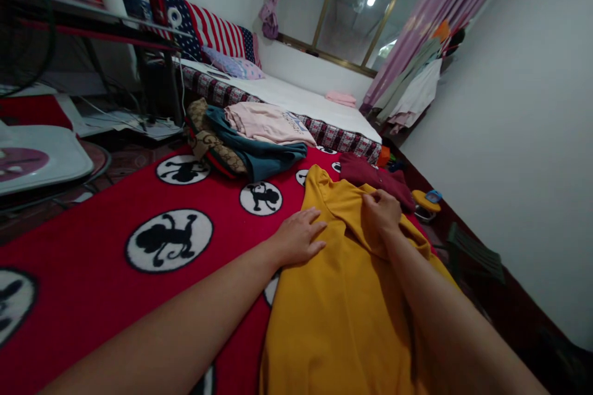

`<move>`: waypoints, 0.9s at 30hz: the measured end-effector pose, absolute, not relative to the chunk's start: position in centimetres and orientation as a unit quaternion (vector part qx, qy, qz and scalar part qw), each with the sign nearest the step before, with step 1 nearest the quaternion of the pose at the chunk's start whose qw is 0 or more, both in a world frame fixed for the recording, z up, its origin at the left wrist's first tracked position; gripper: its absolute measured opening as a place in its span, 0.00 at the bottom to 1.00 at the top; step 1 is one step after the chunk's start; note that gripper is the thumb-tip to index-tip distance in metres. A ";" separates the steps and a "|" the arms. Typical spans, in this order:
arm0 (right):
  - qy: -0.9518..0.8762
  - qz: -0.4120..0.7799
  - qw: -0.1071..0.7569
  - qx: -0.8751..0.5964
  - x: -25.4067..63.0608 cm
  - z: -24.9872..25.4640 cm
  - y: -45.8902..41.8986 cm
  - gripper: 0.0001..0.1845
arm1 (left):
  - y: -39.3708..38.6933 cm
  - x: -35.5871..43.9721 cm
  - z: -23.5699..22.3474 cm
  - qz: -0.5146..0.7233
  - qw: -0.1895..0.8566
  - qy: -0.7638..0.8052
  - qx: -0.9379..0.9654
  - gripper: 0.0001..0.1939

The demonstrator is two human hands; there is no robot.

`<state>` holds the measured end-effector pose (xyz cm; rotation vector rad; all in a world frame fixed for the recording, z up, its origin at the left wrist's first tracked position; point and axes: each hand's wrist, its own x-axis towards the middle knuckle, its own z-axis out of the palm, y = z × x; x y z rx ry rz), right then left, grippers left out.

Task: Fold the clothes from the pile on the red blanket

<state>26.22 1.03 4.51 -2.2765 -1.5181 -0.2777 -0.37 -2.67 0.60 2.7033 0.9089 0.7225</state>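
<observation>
In the head view: resting the left hand (300, 237), with fingers spread, on the left edge of a yellow garment (333, 296), laid out on a red blanket (106, 278); touching its upper part with the right hand (383, 210), bent-fingered, cannot tell whether pinching a fold; just beyond, a maroon garment (375, 178); farther left, piled clothes (273, 157)

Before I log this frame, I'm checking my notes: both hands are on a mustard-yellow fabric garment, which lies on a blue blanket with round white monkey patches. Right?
No, not blue: in the head view, the mustard-yellow fabric garment lies on a red blanket with round white monkey patches. The rest holds: the left hand and right hand are on the garment.
</observation>
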 end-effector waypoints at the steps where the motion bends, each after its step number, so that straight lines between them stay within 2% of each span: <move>1: -0.523 -0.121 0.195 -0.821 26.4 4.6 0.9 0.17 | -2.6 -0.3 0.6 0.245 0.098 0.307 0.914 0.23; 4: -0.525 -0.163 0.146 -0.822 25.8 4.9 0.8 0.13 | -2.6 -0.3 0.6 0.249 0.093 0.309 0.913 0.22; 7: -0.610 -0.189 0.187 -0.747 23.3 5.3 1.4 0.15 | -2.6 -0.3 0.6 0.253 0.093 0.311 0.912 0.22; 10: -0.730 -0.120 0.200 -0.643 19.9 5.1 2.8 0.18 | -2.6 -0.2 0.7 0.254 0.096 0.312 0.911 0.23; 12: -0.770 -0.064 0.142 -0.619 18.4 4.4 4.1 0.24 | -2.6 -0.2 0.7 0.257 0.099 0.313 0.909 0.23; 15: -0.750 0.011 0.038 -0.660 17.5 3.0 5.9 0.29 | -2.5 -0.3 0.5 0.259 0.104 0.309 0.909 0.23; 18: -0.722 0.049 0.011 -0.690 17.4 2.5 6.6 0.30 | -2.4 -0.5 0.2 0.252 0.112 0.306 0.911 0.26; 22: -0.735 0.027 0.020 -0.678 17.2 4.1 4.6 0.30 | -2.3 -0.7 0.3 0.253 0.116 0.297 0.913 0.28; 27: -0.669 -0.087 0.049 -0.736 20.8 8.4 -0.4 0.20 | -2.2 -0.8 0.3 0.259 0.112 0.291 0.914 0.27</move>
